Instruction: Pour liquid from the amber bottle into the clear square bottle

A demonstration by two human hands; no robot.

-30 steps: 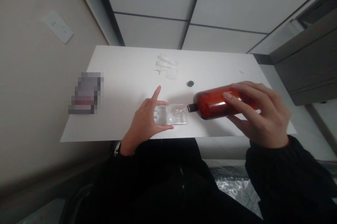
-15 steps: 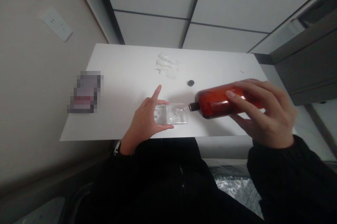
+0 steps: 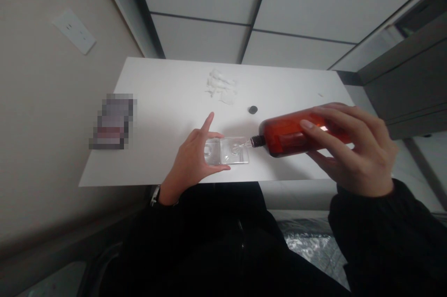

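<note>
A clear plastic case lies opened flat near the front edge of the white table. My left hand grips its left part between thumb and fingers, with the index finger raised. From the right, my right hand holds a red-brown bottle tilted on its side, its black-ringed neck over the right half of the case. Clear liquid runs from the mouth onto that half. Behind the neck, a black cap rests on the table.
Crumpled white tissue lies toward the back of the table. A blurred-out flat object sits at the left edge. A wall socket is at upper left, and cabinet panels stand behind the table.
My right hand and the back end of the bottle have shifted slightly to the right. My left hand and the case have stayed in place.
</note>
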